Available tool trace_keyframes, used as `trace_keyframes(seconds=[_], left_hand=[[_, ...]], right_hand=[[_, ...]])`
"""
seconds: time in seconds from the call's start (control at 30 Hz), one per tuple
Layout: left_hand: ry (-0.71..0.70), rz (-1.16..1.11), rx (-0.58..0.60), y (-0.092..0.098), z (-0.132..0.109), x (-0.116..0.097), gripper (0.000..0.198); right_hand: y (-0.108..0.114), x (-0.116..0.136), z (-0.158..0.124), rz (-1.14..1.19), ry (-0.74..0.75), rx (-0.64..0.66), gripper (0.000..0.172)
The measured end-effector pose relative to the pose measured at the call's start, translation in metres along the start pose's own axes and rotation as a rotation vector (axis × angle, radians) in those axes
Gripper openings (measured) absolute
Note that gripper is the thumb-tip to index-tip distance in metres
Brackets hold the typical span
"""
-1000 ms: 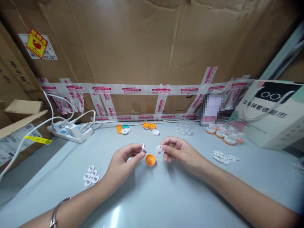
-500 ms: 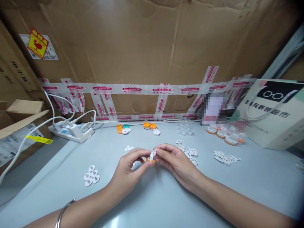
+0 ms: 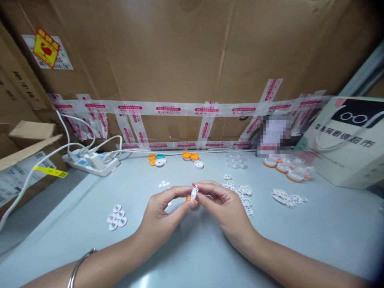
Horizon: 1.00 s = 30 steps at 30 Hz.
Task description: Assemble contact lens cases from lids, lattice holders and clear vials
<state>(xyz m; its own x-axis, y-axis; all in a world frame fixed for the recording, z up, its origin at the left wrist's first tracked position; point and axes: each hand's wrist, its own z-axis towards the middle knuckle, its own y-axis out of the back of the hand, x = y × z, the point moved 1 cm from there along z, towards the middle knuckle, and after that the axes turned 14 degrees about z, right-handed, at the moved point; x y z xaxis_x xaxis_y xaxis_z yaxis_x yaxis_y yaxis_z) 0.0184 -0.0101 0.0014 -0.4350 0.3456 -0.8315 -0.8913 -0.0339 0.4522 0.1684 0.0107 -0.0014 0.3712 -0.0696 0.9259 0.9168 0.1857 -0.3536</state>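
My left hand [image 3: 163, 216] and my right hand [image 3: 223, 208] meet at the middle of the grey table [image 3: 192, 248], fingertips pinched together on a small white plastic wheel piece [image 3: 194, 193]. Just behind the fingertips an orange cap [image 3: 188, 198] lies on the table, mostly hidden. A scatter of white wheel pieces [image 3: 241, 192] lies right of my right hand. A few white discs [image 3: 117, 217] lie left of my left hand. A metal bangle [image 3: 78, 266] is on my left wrist.
A white power strip [image 3: 91, 163] with cables sits at the back left. Orange, teal and white caps [image 3: 159, 160] lie by the taped cardboard wall [image 3: 192, 72]. More capped pieces [image 3: 285, 166] and a white paper bag [image 3: 345, 140] stand right. Cardboard boxes [image 3: 21, 160] are at left.
My hands came together from either side of the orange cap. The white pin in my left hand and the white wheel piece in my right now meet between the fingertips.
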Motion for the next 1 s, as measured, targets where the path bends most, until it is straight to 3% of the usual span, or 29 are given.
trace_keyframes(seconds=[0.23, 0.43, 0.63, 1.0], left_hand=[[0.05, -0.125, -0.028, 0.001, 0.0, 0.002, 0.016], [0.065, -0.091, -0.02, 0.004, 0.003, 0.002, 0.016], [0.101, -0.097, -0.059, 0.003, 0.006, 0.006, 0.011], [0.162, -0.168, -0.079, 0.003, 0.016, 0.008, 0.011]], right_hand=[[0.001, 0.0, -0.001, -0.102, 0.084, 0.027, 0.028], [0.002, 0.002, 0.0, -0.201, 0.175, 0.139, 0.026], [0.0, 0.0, 0.004, -0.16, 0.059, 0.056, 0.021], [0.003, -0.006, 0.009, -0.086, -0.039, 0.074, 0.024]])
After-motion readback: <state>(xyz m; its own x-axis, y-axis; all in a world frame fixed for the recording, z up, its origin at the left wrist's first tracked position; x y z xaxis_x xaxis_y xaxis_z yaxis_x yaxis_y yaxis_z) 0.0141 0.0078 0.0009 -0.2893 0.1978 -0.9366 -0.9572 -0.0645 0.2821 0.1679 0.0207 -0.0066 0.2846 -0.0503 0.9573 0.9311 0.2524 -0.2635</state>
